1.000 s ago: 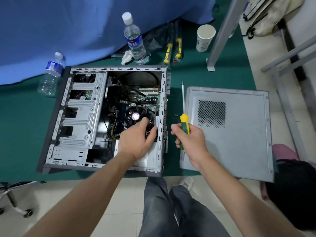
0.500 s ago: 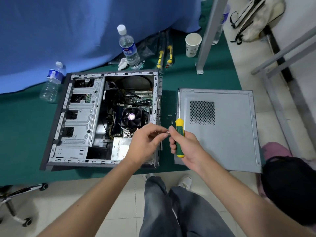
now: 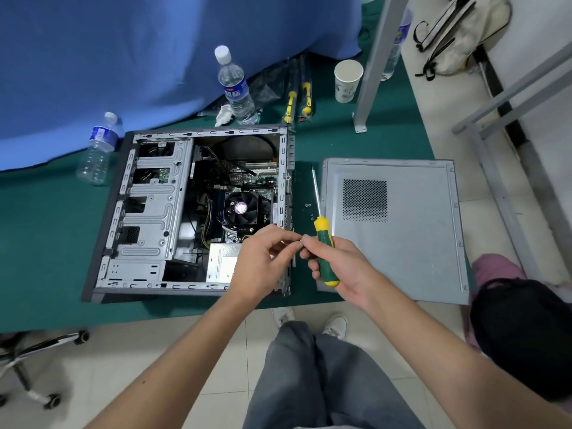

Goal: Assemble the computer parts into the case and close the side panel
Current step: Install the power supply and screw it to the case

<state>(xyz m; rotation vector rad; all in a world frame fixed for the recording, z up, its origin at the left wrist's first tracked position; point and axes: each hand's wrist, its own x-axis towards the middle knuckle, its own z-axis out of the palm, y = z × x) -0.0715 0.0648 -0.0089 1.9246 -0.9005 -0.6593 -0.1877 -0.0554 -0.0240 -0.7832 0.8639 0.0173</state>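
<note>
The open computer case point(image 3: 148, 212) lies on its side on the green mat, its CPU fan point(image 3: 240, 208) and drive cage exposed. The grey side panel point(image 3: 408, 243) lies flat to its right. My right hand point(image 3: 337, 267) grips a green and yellow screwdriver point(image 3: 323, 243), shaft pointing away from me. My left hand point(image 3: 263, 261) hovers over the case's near right corner. Its fingertips meet my right thumb and forefinger around a small screw point(image 3: 300, 241), barely visible. Loose screws point(image 3: 308, 205) lie on the mat between case and panel.
Two water bottles point(image 3: 235, 88) point(image 3: 99, 150) stand behind the case by a blue cloth. Two more screwdrivers point(image 3: 297, 100), a paper cup point(image 3: 346, 80) and a metal post point(image 3: 371, 72) are at the back. A chair base point(image 3: 31, 366) is lower left; dark bag point(image 3: 526, 335) right.
My left hand came out of the case and rose to meet my right hand; both now pinch a small screw. The right hand lifted the screwdriver slightly. The camera view tilted.
</note>
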